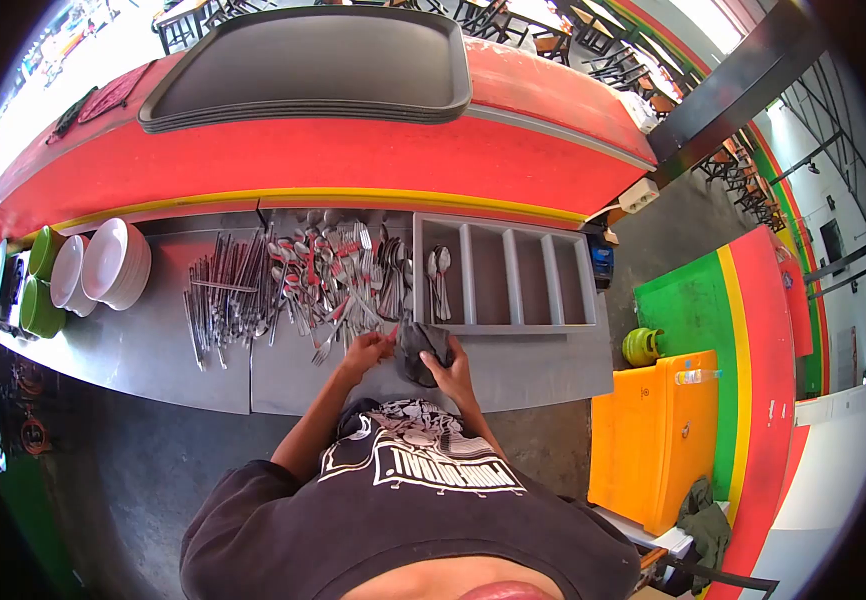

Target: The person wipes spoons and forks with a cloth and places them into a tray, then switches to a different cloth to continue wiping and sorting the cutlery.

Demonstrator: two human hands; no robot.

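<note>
My left hand (368, 352) is closed, fingers pinched around a piece of cutlery with a red handle (393, 333); its other end is hidden. Beside it, my right hand (450, 374) grips a dark grey cloth (416, 350), bunched up at the counter's front. Just beyond both hands lies a loose pile of spoons and forks (338, 265), several with red handles. A grey cutlery tray (543, 328) with long compartments stands to the right of the pile. Several spoons (438, 280) lie in its leftmost compartment.
Chopsticks (225, 290) are heaped left of the cutlery. White bowls (118, 262) and green bowls (43, 305) are stacked at the steel counter's (183, 375) left end. Dark serving trays (313, 65) sit on the red ledge (283, 155). An orange cabinet (648, 440) stands at the right.
</note>
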